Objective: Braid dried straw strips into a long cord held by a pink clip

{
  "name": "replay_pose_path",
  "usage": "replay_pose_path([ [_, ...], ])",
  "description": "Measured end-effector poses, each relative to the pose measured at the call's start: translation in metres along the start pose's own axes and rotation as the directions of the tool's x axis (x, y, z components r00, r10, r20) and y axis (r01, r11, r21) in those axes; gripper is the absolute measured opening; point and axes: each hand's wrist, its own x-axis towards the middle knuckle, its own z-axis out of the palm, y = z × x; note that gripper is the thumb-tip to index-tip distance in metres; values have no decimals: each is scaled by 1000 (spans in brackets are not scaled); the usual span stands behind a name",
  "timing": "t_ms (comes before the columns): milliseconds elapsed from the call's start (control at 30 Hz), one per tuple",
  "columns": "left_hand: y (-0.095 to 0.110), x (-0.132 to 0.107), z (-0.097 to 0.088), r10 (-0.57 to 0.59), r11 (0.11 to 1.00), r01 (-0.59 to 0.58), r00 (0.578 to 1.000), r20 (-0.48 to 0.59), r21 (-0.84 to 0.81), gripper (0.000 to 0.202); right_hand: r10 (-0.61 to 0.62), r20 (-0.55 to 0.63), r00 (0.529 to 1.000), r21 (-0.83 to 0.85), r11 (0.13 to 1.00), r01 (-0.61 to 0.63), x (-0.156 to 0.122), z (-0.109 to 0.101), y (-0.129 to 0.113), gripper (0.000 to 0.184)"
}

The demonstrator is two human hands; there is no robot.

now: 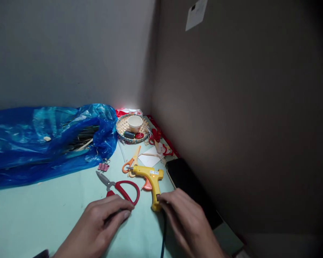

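Both hands are sitting well apart at the desk. Yellow plastic glue gun point(154, 174) is lying on the pale green desk point(70, 200), nozzle pointing left, small orange light point(153, 176) glowing on its body, orange trigger point(147, 185) showing under the barrel. Right hand point(187, 218) is touching the glue gun at the lower handle, fingertips resting beside a dark switch point(158, 197); cannot tell if it is gripping. Black cord point(164, 229) is running down from the handle base.

Left hand point(99, 222) is bending its fingers left of the glue gun, thumb and index tips meeting the loop end of red-handled metal scissors point(111, 184); cannot tell if they are clamping it. Those scissors are lying left of the glue gun, blades opening slightly away from the hand.

Behind the glue gun's nozzle, an orange looped tool point(136, 154) is lying; white rectangular card point(148, 162) is lying just behind the barrel. Farther behind the glue gun, round woven basket point(121, 125) is holding a white cup point(135, 124), dark thread spool point(129, 135) and red round item point(139, 135). Left of the glue gun, pink binder clips point(103, 167) are sitting near a blue plastic bag point(54, 143) containing dark thin strips point(87, 134). Right of it, black flat slab point(188, 186) is lying by the wall.
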Motion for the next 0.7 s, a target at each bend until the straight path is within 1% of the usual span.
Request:
replay_pose_path([
  [67, -1, -1, 12, 56, 997, -58, 998, 34, 59, 23, 15, -50, 999, -108, 994, -20, -12, -3, 8, 22],
  [133, -4, -2, 24, 104, 987, -114, 991, 87, 117, 25, -14, -53, 998, -169, 986, 5, -22, 0, 12, 29],
  [233, -5, -1, 39, 119, 969, -136, 989, 92, 206, 32, -29, -27, 999, -220, 975, 22, -30, 9, 10, 37],
  [267, -3, 1, 42, 109, 965, -126, 990, 85, 229, 34, -22, -15, 1000, -240, 971, 18, -31, 12, 9, 39],
  [333, 3, 6, 47, 84, 964, -114, 988, 131, 241, 33, 0, 16, 1000, -283, 959, 4, -31, 16, 6, 41],
  [400, 12, 13, 50, 20, 969, -60, 985, 169, 240, 27, 0, 29, 1000, -335, 942, 10, -31, 20, 5, 41],
  [467, 19, 19, 53, -23, 970, -19, 985, 173, 242, 22, -20, 30, 999, -383, 923, 30, -31, 22, 5, 41],
  [567, 23, 24, 59, -14, 969, -26, 987, 159, 248, 20, -58, -13, 998, -432, 901, 47, -33, 24, 8, 41],
  [700, 25, 25, 62, -11, 965, -31, 987, 160, 260, 19, -115, 69, 991, -457, 879, 134, -38, 22, 16, 41],
])
